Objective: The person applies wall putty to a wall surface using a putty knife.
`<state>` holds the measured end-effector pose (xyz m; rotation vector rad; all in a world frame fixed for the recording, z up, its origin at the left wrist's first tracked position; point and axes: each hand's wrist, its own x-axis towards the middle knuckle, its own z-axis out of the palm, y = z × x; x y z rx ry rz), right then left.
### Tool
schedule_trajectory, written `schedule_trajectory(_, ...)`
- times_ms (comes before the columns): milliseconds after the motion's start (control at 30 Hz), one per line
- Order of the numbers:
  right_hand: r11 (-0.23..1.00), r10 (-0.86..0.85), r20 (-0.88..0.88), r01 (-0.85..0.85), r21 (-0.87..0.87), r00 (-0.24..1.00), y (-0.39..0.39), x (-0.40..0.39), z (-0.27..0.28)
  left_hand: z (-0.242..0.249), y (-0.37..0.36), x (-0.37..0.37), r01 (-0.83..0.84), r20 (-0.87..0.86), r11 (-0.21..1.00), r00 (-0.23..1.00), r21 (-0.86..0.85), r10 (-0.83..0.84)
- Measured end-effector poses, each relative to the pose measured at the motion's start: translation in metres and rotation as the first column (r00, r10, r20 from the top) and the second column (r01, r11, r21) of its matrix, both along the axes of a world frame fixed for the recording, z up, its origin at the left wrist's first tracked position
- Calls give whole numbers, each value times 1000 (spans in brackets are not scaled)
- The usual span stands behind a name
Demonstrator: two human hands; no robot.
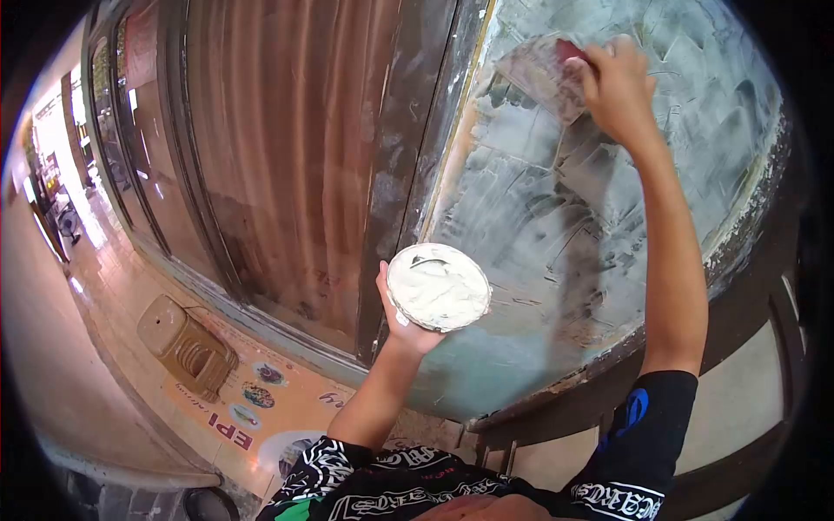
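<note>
My left hand (407, 326) holds up a round container of white paste (439, 287) from below, its fingers round the left edge. The paste has an uneven, scraped surface with a dark mark near its top. High on the right, my right hand (618, 85) grips the dark red handle of a wide scraper (543, 76). The scraper's blade lies at the wall (512, 208), which is smeared with whitish and grey patches over blue-green. My right arm is stretched up along the wall.
Left of the wall stands a dark wooden frame (395, 174) with glass and a brown curtain (278, 130) behind it. A brown plastic stool (187, 346) and an orange printed banner (261, 395) lie on the floor at lower left. A dark round container (210, 504) is at the bottom.
</note>
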<state>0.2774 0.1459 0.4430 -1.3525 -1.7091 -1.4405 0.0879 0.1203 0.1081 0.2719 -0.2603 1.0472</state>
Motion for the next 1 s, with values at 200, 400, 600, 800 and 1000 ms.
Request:
schedule_trajectory(200,993,42,210,-17,-117,977,5,-12,-47,-1,-1,-9,-46,3,998,999,37,46)
schedule_trajectory(400,998,55,-92,-53,16,994,1,8,16,2,-6,-13,-39,-16,999,999,37,40)
schedule_trajectory(600,985,80,226,-42,-168,971,8,-10,-52,4,-13,-18,-32,-15,997,999,63,33)
schedule_trajectory(800,992,94,-49,-89,85,994,-6,6,5,-6,-13,-22,-100,-36,995,994,-9,100)
schedule_trajectory(1000,957,195,290,-116,-267,937,8,-9,-116,-9,-19,-27,-116,-26,992,993,-40,115)
